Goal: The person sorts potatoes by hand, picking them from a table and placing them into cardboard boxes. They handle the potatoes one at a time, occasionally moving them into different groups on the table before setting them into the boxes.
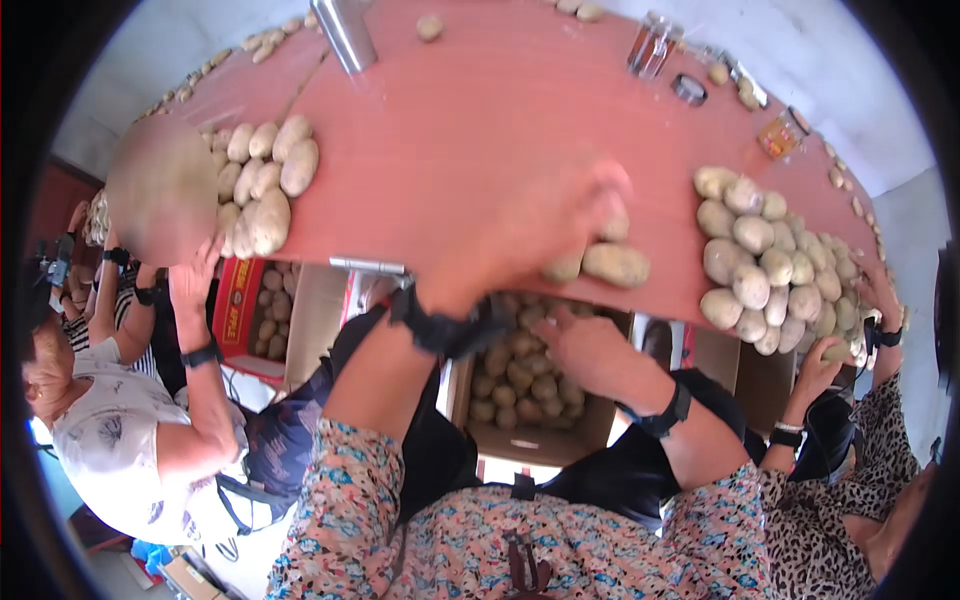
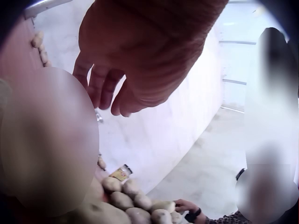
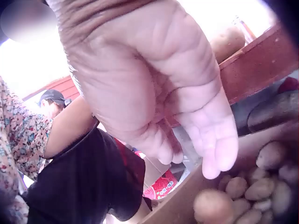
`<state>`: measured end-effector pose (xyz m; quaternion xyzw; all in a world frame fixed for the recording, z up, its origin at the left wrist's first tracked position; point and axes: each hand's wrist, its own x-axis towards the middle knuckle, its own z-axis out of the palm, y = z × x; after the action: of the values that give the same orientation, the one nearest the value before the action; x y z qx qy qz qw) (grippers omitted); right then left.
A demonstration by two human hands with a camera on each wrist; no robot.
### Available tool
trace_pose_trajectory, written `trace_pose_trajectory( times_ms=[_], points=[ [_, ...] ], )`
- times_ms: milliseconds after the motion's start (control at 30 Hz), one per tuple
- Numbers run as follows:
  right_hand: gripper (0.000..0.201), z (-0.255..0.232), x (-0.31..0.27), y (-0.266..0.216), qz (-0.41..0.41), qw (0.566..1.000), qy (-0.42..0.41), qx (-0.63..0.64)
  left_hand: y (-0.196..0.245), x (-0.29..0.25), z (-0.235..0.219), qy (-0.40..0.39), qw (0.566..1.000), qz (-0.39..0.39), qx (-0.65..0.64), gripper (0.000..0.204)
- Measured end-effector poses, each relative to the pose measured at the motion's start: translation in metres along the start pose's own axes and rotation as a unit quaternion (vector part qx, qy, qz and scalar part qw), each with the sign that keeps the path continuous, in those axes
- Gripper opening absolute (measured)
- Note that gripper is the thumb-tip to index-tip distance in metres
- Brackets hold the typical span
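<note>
Head view: the person's left hand (image 1: 555, 225), blurred, reaches over the near edge of a red table (image 1: 480, 130), just beside two loose potatoes (image 1: 615, 263). The right hand (image 1: 590, 350) hovers below the edge, over a cardboard box (image 1: 540, 442) of potatoes. Other potato piles lie to either side.

Left wrist view: the left hand (image 2: 140, 56) has loosely curled fingers and holds nothing. A potato pile (image 2: 135, 203) lies below it.

Right wrist view: the right hand (image 3: 159, 88) is relaxed and empty, palm towards the box (image 3: 173, 205) and its boxed potatoes (image 3: 247, 189).

As I judge it, the work goes best with the left fingers cupped behind a potato before drawing it off, and the right hand kept under the edge as a catch.
</note>
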<state>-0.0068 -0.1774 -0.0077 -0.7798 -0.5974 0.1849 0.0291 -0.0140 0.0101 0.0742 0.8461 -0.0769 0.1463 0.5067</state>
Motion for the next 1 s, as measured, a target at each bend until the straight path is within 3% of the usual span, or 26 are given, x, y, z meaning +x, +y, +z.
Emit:
trace_pose_trajectory(
  times_ms=[33,67,100,167,200,233,267,333,400,433,467,500,600,667,700,767,933,1000],
  points=[
    [0.032,-0.005,0.001,0.0,-0.002,1.0,-0.019,-0.01,0.022,-0.003,0.004,-0.024,0.996,0.08,0.015,0.023],
    [0.024,0.018,0.008,0.015,-0.053,0.989,0.118,0.07,0.045,-0.01,0.01,-0.049,0.986,0.154,0.029,0.022],
    [0.024,0.006,0.009,0.013,-0.057,0.988,0.123,0.067,0.069,-0.021,0.015,-0.128,0.974,0.171,-0.079,0.022],
    [0.015,-0.029,0.007,-0.001,-0.019,0.993,0.061,0.096,0.128,-0.03,0.007,-0.297,0.934,0.188,-0.058,0.021],
    [0.015,-0.036,0.007,-0.006,-0.001,0.993,0.025,0.114,0.132,-0.043,0.024,-0.23,0.923,0.255,-0.176,0.016],
    [0.016,-0.036,0.007,-0.004,-0.01,0.985,0.063,0.161,0.135,-0.054,0.041,-0.155,0.889,0.317,-0.29,0.015],
    [0.019,-0.055,0.004,-0.01,0.005,0.985,0.056,0.164,0.141,-0.059,0.05,-0.152,0.892,0.311,-0.291,0.015],
    [0.018,-0.051,0.002,-0.003,-0.032,0.961,0.195,0.194,0.155,-0.061,0.054,-0.041,0.854,0.42,-0.305,0.016],
    [0.017,-0.06,-0.003,0.004,0.025,0.952,0.248,0.178,0.16,-0.059,0.045,-0.04,0.856,0.398,-0.326,0.014],
    [0.012,-0.058,0.0,0.01,0.012,0.925,0.342,0.167,0.164,-0.057,0.034,-0.043,0.85,0.388,-0.355,0.013],
    [0.009,-0.059,-0.003,0.014,0.07,0.913,0.336,0.223,0.168,-0.057,0.019,-0.045,0.866,0.381,-0.32,0.014],
    [0.008,-0.069,-0.004,0.017,0.071,0.914,0.344,0.204,0.168,-0.06,0.017,-0.039,0.877,0.371,-0.302,0.014],
    [0.01,-0.075,-0.002,0.025,0.095,0.912,0.36,0.173,0.171,-0.062,0.021,-0.036,0.853,0.375,-0.361,0.016],
    [0.016,-0.07,-0.002,0.037,0.127,0.905,0.371,0.168,0.175,-0.067,0.014,-0.005,0.89,0.404,-0.21,0.016],
    [0.016,-0.069,0.0,0.042,0.129,0.903,0.376,0.162,0.175,-0.067,0.019,-0.007,0.887,0.411,-0.211,0.016],
    [0.022,-0.071,0.002,0.044,0.155,0.914,0.356,0.117,0.173,-0.071,0.037,-0.01,0.868,0.369,-0.332,0.017],
    [0.032,-0.077,0.014,0.049,0.144,0.931,0.335,0.034,0.17,-0.067,0.034,-0.006,0.861,0.403,-0.309,0.02],
    [0.036,-0.079,0.019,0.047,0.179,0.948,0.263,-0.015,0.167,-0.064,0.031,-0.006,0.856,0.418,-0.305,0.02]
  ],
)
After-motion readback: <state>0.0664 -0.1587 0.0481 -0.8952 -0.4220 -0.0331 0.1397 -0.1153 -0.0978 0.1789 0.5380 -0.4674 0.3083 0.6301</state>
